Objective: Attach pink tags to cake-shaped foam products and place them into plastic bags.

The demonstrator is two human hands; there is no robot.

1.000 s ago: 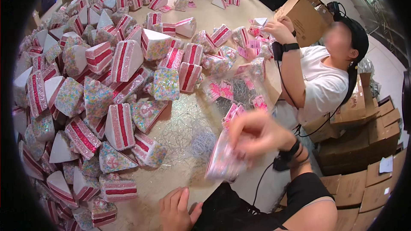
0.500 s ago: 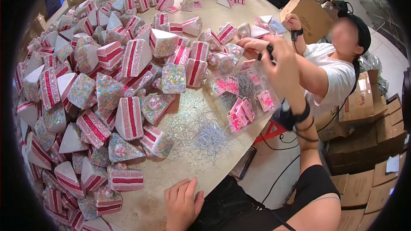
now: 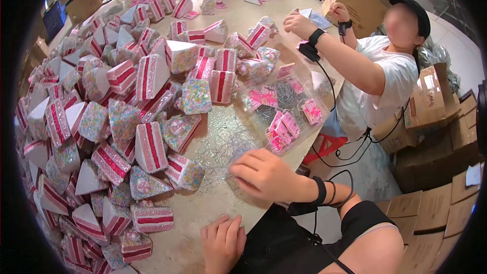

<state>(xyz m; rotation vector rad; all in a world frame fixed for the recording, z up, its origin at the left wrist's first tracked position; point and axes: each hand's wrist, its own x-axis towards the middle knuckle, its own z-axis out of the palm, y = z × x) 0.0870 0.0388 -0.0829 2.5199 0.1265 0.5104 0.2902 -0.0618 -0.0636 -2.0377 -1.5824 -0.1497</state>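
- Right hand [image 3: 266,175]: curled at loose strings [image 3: 223,147], contents hidden; snag risk from tangling
- Left hand [image 3: 223,241]: flat on worktop [image 3: 185,223], seemingly empty
- Cake-slice ornaments [image 3: 151,148]: heaped, possible slide if nudged

- Pale worktable [image 3: 175,241]: centre, extending to 12 o'clock.
- Light floor [image 3: 368,172]: 4 o'clock, beyond table edge.
- Stacked cardboard cartons [image 3: 426,210]: 4 o'clock.
- Tall cardboard box [image 3: 362,12]: between 1 and 2 o'clock.
- Brown carton [image 3: 83,2], blue container [image 3: 54,19]: 10 o'clock.
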